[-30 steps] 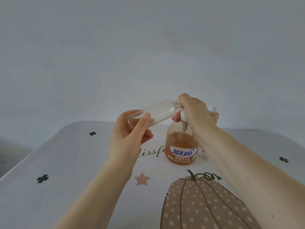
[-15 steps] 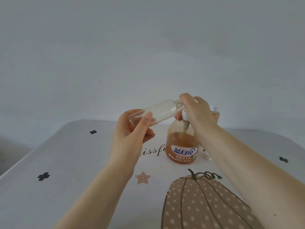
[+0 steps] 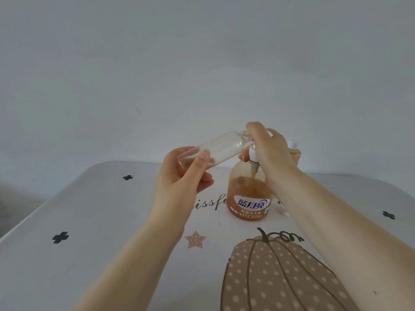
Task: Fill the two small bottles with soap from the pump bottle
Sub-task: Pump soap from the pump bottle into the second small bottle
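Filling the first small bottle (image 3: pixel 215 151): the left hand (image 3: pixel 186 176) grips it tilted, mouth at the spout; the right hand (image 3: pixel 267 149), fingers curled, presses the head of the pump bottle (image 3: pixel 248 196), mid-tabletop. Next, judged: further strokes, mouth kept at the spout

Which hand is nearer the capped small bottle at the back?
Right. The right hand sits on the pump just in front of that bottle; the left hand holds the other bottle farther left.

Home: pumpkin-print tablecloth (image 3: pixel 280 277), plain wall (image 3: pixel 202 63)
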